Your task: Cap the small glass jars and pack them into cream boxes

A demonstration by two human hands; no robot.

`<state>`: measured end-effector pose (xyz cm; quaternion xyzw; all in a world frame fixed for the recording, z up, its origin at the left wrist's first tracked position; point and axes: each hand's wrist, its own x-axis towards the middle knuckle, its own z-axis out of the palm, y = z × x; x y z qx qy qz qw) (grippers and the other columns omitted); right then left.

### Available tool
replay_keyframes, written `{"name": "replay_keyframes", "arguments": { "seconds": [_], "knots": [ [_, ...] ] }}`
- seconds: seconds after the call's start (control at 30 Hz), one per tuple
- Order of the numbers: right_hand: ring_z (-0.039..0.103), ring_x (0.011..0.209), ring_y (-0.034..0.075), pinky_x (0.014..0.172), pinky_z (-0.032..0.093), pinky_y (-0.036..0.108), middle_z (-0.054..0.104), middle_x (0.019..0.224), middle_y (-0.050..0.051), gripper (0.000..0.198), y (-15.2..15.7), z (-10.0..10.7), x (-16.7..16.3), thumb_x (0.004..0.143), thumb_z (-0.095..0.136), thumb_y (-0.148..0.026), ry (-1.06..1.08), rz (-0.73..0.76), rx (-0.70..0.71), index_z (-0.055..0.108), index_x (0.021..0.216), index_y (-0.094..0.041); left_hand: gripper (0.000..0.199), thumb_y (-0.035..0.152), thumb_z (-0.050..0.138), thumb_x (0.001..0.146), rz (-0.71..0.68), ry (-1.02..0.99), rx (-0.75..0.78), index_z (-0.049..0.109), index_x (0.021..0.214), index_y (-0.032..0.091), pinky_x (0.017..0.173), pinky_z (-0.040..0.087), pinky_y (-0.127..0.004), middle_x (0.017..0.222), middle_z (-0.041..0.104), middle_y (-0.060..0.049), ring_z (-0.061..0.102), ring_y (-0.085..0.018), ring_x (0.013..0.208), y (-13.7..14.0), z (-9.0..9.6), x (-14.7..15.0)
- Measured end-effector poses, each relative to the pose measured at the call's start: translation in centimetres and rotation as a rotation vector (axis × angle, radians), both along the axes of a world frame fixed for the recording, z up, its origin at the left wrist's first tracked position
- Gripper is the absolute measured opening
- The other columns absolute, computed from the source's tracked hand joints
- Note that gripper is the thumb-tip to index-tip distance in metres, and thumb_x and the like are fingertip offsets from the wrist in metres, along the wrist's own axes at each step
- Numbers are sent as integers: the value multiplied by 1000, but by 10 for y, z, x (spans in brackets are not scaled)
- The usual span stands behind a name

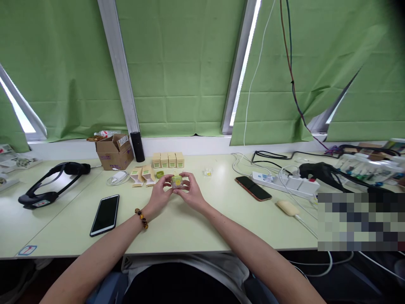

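A small clear square container [177, 182] with green on it and a round yellow mark on its front is held just above the table. My left hand [160, 193] grips it from the left, and my right hand [192, 192] from the right, thumbs toward me. Close behind my left hand lies a small green square piece [160, 174]. Two small opened cardboard boxes [137, 177] are left of it. Behind, several closed small boxes [168, 160] stand in a row. A clear piece with a yellow spot [208, 172] rests right of my hands.
A phone [105, 215] lies at left, near a black headset [53, 185] and a white charger cable [118, 177]. A cardboard box [114, 153] and black cylinder [137, 147] stand behind. At right are another phone [253, 188], a power strip [287, 184] and a cream mouse-shaped object [287, 208].
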<state>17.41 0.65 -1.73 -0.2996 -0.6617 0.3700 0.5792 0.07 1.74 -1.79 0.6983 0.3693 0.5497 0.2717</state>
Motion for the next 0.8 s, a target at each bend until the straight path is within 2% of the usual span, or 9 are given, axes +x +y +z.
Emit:
{"name": "replay_keyframes", "arguments": {
  "seconds": [0.13, 0.23, 0.47, 0.57, 0.7, 0.8],
  "knots": [
    [63, 102, 22, 73, 59, 34, 53, 129, 8, 61, 1, 0, 1, 77, 84, -39, -132, -114, 37, 52, 128, -29, 46, 14, 68, 83, 88, 73, 68, 63, 128, 25, 99, 54, -42, 126, 69, -7, 65, -23, 113, -6, 3, 0],
    [62, 98, 21, 71, 58, 33, 55, 122, 7, 57, 2, -1, 1, 79, 82, -39, -120, -110, 40, 51, 126, -28, 45, 15, 70, 84, 109, 94, 106, 63, 127, 25, 96, 55, -42, 127, 69, -8, 66, -23, 109, -7, 2, 1],
    [68, 101, 19, 91, 59, 39, 54, 126, 7, 49, 1, -1, 0, 87, 77, -39, 89, 93, -2, 51, 127, -29, 52, 31, 78, 86, 114, 56, 150, 59, 134, 26, 97, 54, -44, 128, 67, -11, 64, -25, 115, -3, -1, 1],
    [69, 105, 21, 94, 59, 40, 55, 127, 8, 48, 0, 0, 1, 89, 75, -41, 159, 157, -14, 51, 129, -29, 51, 36, 79, 86, 109, 42, 132, 60, 133, 26, 97, 54, -44, 128, 66, -11, 64, -25, 114, -4, -1, 2],
    [70, 101, 22, 95, 60, 44, 59, 122, 7, 49, 1, 1, 3, 90, 75, -44, 235, 212, -43, 53, 131, -29, 50, 36, 80, 85, 108, 41, 93, 60, 130, 27, 97, 54, -43, 126, 67, -9, 64, -24, 113, -6, 1, 3],
    [72, 100, 24, 95, 60, 49, 63, 119, 7, 52, 3, 1, 4, 88, 77, -44, 316, 307, -87, 52, 131, -30, 46, 30, 77, 87, 92, 52, 83, 60, 129, 27, 97, 53, -42, 126, 67, -9, 63, -24, 115, -5, 1, 4]
  ]
}}
